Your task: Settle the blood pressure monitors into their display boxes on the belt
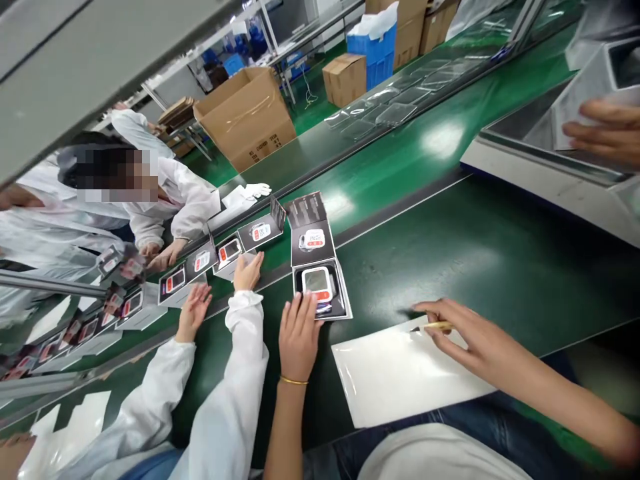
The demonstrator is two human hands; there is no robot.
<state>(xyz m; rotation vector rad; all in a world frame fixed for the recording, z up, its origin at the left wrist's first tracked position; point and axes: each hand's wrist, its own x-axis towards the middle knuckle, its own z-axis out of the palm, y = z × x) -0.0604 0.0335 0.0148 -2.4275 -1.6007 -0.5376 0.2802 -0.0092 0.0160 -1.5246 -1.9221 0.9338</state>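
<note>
The camera sits on the person's head and looks forward and down, close above the person's left hand and right hand at the near edge. Its wide view is tilted, so the green conveyor belt runs diagonally across the frame, with cardboard cartons well beyond it on the far side.

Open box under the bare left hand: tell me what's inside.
A white blood pressure monitor sits in the black tray; the left hand's fingers cover the near corner, hiding what lies there.
</note>
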